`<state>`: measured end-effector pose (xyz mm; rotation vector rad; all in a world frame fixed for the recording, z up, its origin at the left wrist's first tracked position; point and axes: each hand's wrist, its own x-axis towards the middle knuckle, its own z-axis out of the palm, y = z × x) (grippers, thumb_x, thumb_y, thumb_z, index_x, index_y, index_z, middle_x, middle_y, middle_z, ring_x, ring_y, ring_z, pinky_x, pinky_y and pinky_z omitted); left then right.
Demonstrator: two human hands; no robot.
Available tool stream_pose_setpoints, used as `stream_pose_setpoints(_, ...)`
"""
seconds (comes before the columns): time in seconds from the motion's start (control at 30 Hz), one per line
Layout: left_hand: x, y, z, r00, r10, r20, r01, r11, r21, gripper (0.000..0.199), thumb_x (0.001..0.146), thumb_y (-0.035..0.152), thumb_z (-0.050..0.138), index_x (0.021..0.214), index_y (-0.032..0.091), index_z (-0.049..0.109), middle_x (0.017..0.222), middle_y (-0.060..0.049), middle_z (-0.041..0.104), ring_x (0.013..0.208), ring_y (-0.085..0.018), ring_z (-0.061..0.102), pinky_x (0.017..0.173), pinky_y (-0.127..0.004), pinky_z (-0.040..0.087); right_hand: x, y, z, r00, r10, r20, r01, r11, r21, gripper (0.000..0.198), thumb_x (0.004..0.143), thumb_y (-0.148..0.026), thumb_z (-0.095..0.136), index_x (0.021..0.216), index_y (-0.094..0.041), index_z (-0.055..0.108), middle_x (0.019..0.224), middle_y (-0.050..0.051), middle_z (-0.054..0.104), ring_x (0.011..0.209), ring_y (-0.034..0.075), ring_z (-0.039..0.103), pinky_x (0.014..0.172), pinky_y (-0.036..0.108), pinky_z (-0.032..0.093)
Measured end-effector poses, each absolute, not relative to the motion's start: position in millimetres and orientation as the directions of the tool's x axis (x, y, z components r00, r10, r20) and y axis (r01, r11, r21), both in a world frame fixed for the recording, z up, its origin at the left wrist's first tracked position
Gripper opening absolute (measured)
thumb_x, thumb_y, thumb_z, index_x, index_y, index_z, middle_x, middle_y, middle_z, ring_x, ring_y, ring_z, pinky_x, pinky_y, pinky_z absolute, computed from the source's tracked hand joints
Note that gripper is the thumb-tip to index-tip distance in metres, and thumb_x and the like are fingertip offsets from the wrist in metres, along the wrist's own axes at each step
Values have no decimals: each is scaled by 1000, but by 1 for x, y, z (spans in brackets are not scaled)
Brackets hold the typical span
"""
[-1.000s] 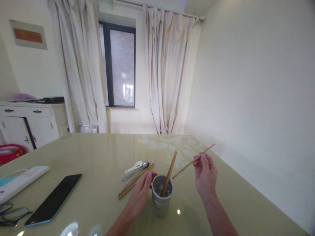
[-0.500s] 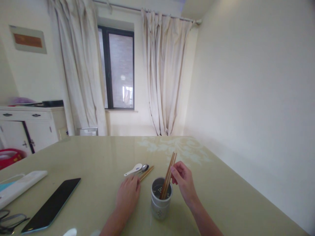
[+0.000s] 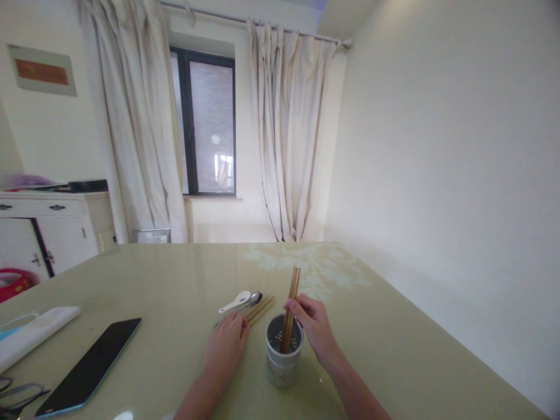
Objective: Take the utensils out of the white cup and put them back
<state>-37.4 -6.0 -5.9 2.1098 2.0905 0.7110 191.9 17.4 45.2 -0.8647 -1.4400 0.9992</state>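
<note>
My right hand pinches a small bundle of wooden chopsticks, whose lower ends are inside a grey metal utensil holder pierced with small holes. The bundle stands nearly upright. Left of the holder, my left hand rests low on the table, its fingers curled over the near ends of other wooden chopsticks; its fingertips are partly hidden. Just beyond that hand lie a white soup spoon and a metal spoon, side by side with the chopsticks.
A black tablet, a white power strip and glasses lie on the left of the glossy table. A wall runs along the right side. A white cabinet stands at the back left.
The chopsticks in my right hand have become more upright and shifted slightly left with the hand. The chopsticks by my left hand are more fanned out. The view has turned slightly.
</note>
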Motion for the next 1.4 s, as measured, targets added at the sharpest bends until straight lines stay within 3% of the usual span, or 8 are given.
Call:
stream_pose_setpoints(0.3,-27,-8,-7,-25,930,368,860,-168,482,27,98,31,43,93,23,68,100,-10,75,103,-29,70,94,-41,53,189,30,25,14,991,131,-177,131,-975,76,80,-89,60,71,-15,74,54,-3,48,48,10,34,48,26,21)
stream_pose_setpoints(0.43,-9,-15,-1,19,931,364,649,-288,704,28,102,39,42,98,23,65,99,-8,75,91,-26,70,84,-39,54,183,32,15,-36,993,113,-223,102,-969,63,70,-79,80,72,-17,72,61,-1,60,55,13,49,52,25,36)
stream_pose_setpoints(0.6,2,-18,-1,124,911,393,502,-399,767,23,97,30,48,107,23,68,106,-9,76,98,-26,71,87,-38,55,176,29,17,-94,989,114,-222,91,-971,55,67,-68,89,85,-17,80,72,2,71,66,19,63,62,29,48)
stream_pose_setpoints(0.73,-13,-10,-1,-4,904,427,641,-325,695,33,103,39,41,110,23,69,113,-10,76,107,-28,69,97,-44,53,200,34,39,174,939,296,-188,327,-926,54,78,-71,79,84,-18,76,69,2,65,62,17,57,55,27,43)
stream_pose_setpoints(0.83,-33,-5,-2,-72,907,414,835,-172,523,30,101,32,42,100,23,70,107,-10,76,105,-30,69,97,-46,52,238,38,60,452,763,462,-61,543,-838,49,85,-65,78,95,-17,79,69,0,61,65,16,54,59,28,44)
stream_pose_setpoints(0.97,-47,-5,-7,-74,943,323,943,-40,332,22,95,23,48,94,24,70,107,-9,77,108,-30,69,95,-42,51,271,39,77,630,634,448,-191,686,-702,42,81,-57,86,96,-18,81,81,1,66,67,13,52,61,25,45)
stream_pose_setpoints(1.1,-46,-5,-10,-68,959,274,953,-19,304,20,94,23,50,94,25,70,106,-7,78,108,-29,71,93,-39,52,256,29,77,467,775,426,-340,602,-722,45,78,-57,89,102,-19,84,77,1,67,61,11,53,55,23,45)
stream_pose_setpoints(1.4,-44,-5,-15,-52,966,252,937,-40,347,20,97,27,50,91,24,68,99,-8,77,101,-27,73,91,-38,53,213,25,53,32,899,437,-115,438,-892,58,89,-72,70,100,-17,85,73,6,73,48,13,59,44,25,41)
